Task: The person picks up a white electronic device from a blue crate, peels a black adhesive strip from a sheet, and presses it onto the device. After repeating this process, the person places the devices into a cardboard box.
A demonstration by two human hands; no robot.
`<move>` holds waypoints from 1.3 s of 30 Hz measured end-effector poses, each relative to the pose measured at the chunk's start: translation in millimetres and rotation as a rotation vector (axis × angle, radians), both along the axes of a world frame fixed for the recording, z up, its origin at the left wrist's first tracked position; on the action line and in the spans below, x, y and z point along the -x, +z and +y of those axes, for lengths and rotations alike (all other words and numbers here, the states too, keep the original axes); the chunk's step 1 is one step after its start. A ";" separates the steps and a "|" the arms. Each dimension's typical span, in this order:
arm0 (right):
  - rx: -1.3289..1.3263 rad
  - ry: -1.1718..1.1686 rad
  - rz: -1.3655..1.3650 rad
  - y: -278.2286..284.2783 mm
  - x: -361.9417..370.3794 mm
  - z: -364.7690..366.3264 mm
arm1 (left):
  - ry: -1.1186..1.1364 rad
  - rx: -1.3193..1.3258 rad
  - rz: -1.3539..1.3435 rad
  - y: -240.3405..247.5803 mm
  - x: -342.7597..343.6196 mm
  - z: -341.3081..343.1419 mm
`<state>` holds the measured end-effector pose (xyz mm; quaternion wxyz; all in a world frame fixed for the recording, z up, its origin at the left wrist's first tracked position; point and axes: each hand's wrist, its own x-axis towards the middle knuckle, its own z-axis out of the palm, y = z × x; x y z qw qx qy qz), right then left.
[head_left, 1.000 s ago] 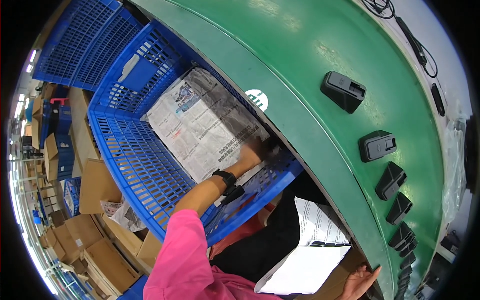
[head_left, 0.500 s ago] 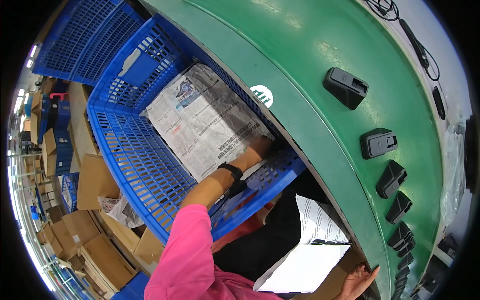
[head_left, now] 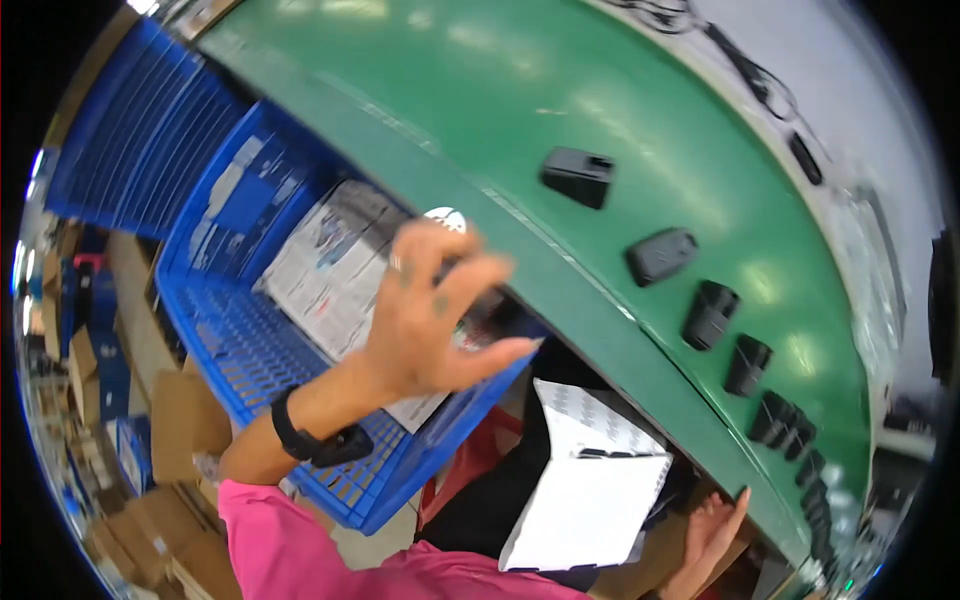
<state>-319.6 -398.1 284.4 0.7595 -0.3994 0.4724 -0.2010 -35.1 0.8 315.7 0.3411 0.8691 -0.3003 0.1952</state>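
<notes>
The left hand [head_left: 425,325] is held empty, fingers spread, above the basket [head_left: 250,345], best cleared gently; the right hand [head_left: 706,534] is held loosely uncurled beside the bench [head_left: 520,100].

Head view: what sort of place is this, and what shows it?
Probably a factory or packing workshop: black devices line a green bench, with a blue crate alongside and cardboard boxes at left.

Green workbench [head_left: 480,120], pale floor [head_left: 362,547], bright lights [head_left: 19,262] leftward

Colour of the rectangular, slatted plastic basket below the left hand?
Blue; the basket shows best in the head view.
</notes>
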 end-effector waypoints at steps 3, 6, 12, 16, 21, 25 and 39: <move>-0.071 0.013 -0.002 -4.7 0.4 -0.3 | -0.070 -0.096 -0.016 42.1 -59.2 -63.8; 0.032 0.116 0.083 2.1 2.2 5.5 | -0.160 -0.184 0.127 17.8 -77.1 -107.4; 1.085 0.115 0.380 36.5 25.6 35.0 | -0.035 -0.333 0.161 19.1 -21.4 -171.0; 1.550 0.294 0.482 51.1 -21.8 27.6 | -0.062 -0.297 0.175 -1.9 3.4 -220.4; 1.640 0.362 0.700 43.8 -97.2 9.3 | -0.253 -0.283 0.333 -1.3 35.0 -284.1; 1.620 0.417 0.731 47.9 -103.9 -21.8 | -0.428 -0.073 0.418 3.3 38.6 -341.6; 1.695 0.357 0.910 58.7 -82.9 -138.0 | -0.369 -0.418 0.158 30.6 52.7 -368.0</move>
